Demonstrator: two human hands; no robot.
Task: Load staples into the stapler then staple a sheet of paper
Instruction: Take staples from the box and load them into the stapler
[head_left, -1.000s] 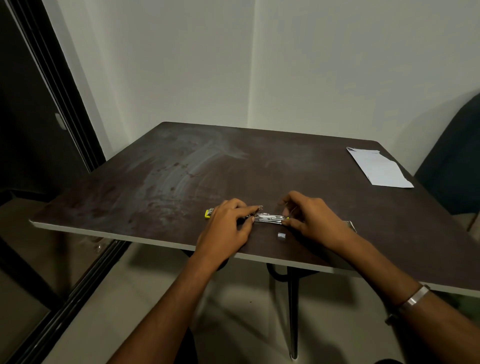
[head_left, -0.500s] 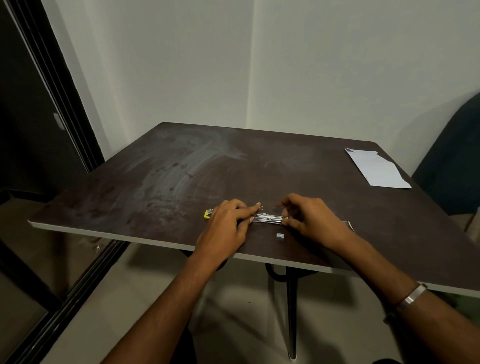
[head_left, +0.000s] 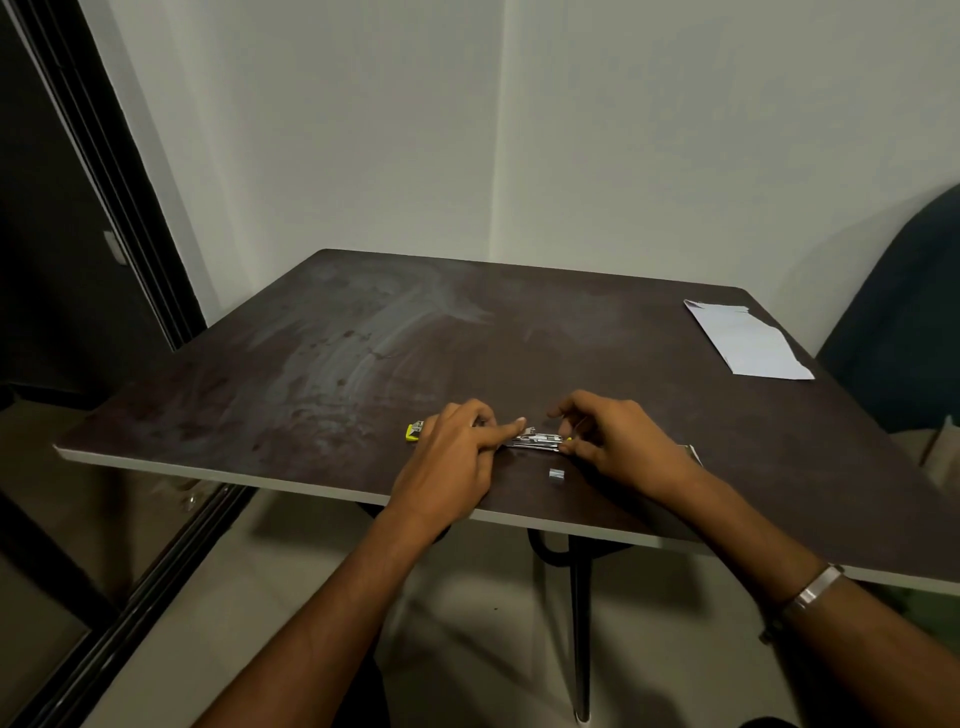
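A small yellow and metal stapler (head_left: 537, 440) lies opened flat near the front edge of the dark table (head_left: 363, 364), its yellow end showing to the left of my left hand. My left hand (head_left: 457, 457) covers that left part, with the index finger pressed on the metal channel. My right hand (head_left: 618, 441) pinches the stapler's right end with fingertips. A small strip of staples (head_left: 556, 475) rests on the table just in front of my right hand. A folded white sheet of paper (head_left: 748, 340) lies at the far right corner.
A white-edged object (head_left: 693, 453) peeks out behind my right wrist. A dark chair (head_left: 904, 312) stands past the table's right side. A dark door frame (head_left: 104, 182) runs along the left. Walls meet behind the table.
Both hands stay on the stapler with only slight finger shifts; my left index finger now points further right along the metal channel.
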